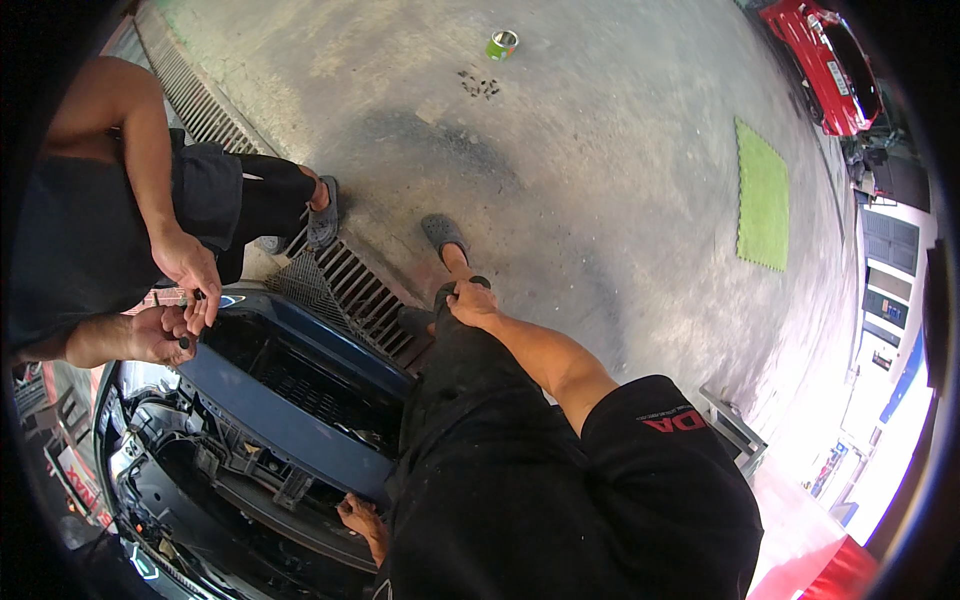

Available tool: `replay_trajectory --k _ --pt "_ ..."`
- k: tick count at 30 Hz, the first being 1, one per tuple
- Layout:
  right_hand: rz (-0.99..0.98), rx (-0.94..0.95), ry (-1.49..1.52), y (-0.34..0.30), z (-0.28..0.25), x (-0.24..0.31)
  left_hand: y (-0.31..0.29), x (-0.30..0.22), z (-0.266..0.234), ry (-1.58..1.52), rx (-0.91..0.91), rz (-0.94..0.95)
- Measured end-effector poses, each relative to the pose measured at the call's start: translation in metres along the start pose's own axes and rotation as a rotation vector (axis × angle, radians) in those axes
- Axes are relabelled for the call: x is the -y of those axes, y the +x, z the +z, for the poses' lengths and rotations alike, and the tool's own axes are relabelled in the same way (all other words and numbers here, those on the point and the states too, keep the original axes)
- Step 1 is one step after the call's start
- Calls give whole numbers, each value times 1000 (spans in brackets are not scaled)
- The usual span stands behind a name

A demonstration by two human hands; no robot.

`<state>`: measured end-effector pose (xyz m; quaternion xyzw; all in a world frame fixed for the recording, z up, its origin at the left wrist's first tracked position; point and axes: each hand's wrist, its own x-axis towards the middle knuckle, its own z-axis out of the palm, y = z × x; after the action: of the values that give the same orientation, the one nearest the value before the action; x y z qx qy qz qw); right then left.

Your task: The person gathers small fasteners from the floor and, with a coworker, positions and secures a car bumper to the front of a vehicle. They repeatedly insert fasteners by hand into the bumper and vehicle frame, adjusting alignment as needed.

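My left hand is low by the inner edge of a dark blue car bumper, fingers curled in. Whatever it may hold there is hidden. My right arm reaches across to my bent knee, where my right hand is closed. A dark rounded end sticks out beside its fingers, too little of it showing to name. Behind the bumper, the car's opened front shows black plastic parts and brackets. At the left, a co-worker's two hands come together over the bumper's corner with a small black piece between fingers.
A slotted metal drain grate runs along the floor beside the bumper. The co-worker's shoe stands on its edge. Farther off are a green can, small dark bits, a green mat and a red car.
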<state>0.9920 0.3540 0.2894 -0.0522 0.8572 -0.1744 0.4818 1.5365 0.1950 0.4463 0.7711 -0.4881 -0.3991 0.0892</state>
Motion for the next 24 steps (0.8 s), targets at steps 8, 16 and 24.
replay_trajectory --k 8,16,24 --pt "-130 -176 -59 18 30 -25 12 36 -3 -18 -2 160" --pt "-207 -35 -144 -10 -10 26 -24 -31 6 108 -176 128" --pt "-920 93 -547 -69 41 110 -53 -32 19 -9 -412 80"
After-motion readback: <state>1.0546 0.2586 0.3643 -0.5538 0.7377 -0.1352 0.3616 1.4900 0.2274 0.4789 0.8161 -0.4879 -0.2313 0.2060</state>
